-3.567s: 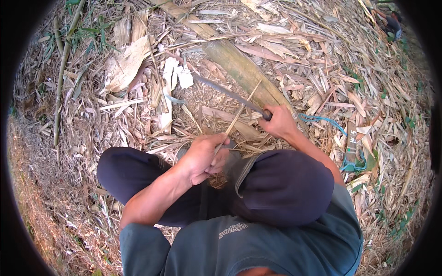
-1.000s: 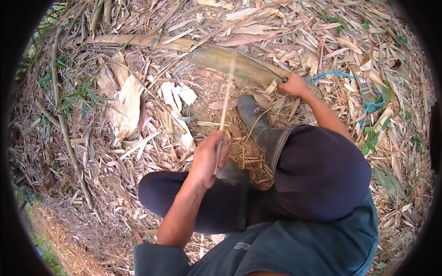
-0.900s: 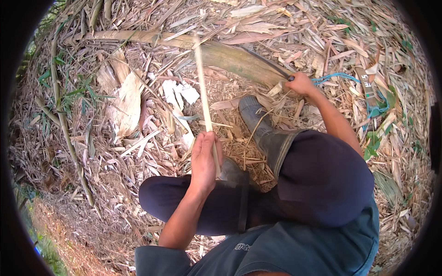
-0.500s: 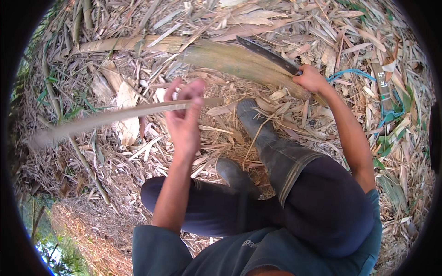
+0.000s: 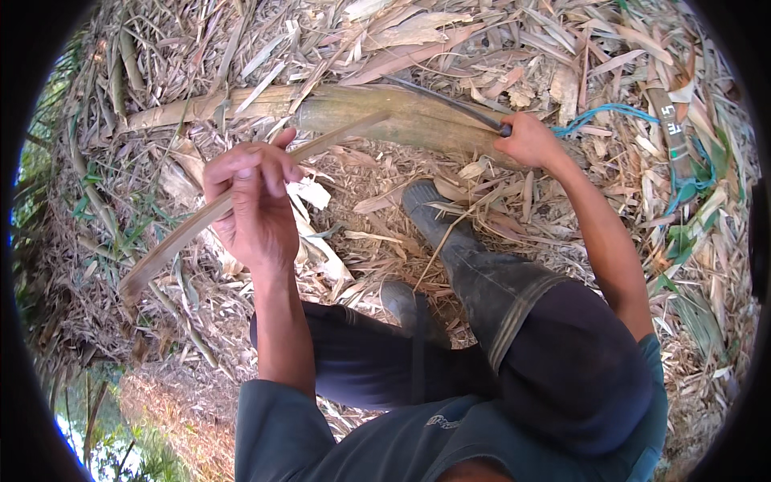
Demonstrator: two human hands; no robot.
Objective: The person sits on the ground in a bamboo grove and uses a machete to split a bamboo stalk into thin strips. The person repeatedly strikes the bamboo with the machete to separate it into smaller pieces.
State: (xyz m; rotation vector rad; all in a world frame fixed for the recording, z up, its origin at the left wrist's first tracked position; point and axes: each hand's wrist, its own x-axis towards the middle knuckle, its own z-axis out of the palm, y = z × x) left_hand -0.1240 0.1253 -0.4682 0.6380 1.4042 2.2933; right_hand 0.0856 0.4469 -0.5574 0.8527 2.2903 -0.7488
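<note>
A long, narrow split strip of bamboo (image 5: 183, 238) slants through the fingers of my left hand (image 5: 255, 197), which is closed round its middle. One end of the strip points down to the left; the other rises over a thick, split bamboo length (image 5: 361, 111) on the ground. My right hand (image 5: 532, 141) grips the handle of a machete (image 5: 458, 106). Its dark blade points away to the left and shows nearly edge-on, just above or against the bamboo length; I cannot tell whether they touch.
Dry leaves and bamboo shavings (image 5: 490, 60) cover the ground. My rubber boots (image 5: 442, 221) stand between my hands. Blue cord (image 5: 602, 114) lies at the right, by a marked flat stick (image 5: 675, 132). Thin stems (image 5: 96, 193) and green plants line the left side.
My left hand has moved left with the bamboo strip, whose right end has tilted upward. My right hand has shifted slightly left, and the machete blade has turned more edge-on.
</note>
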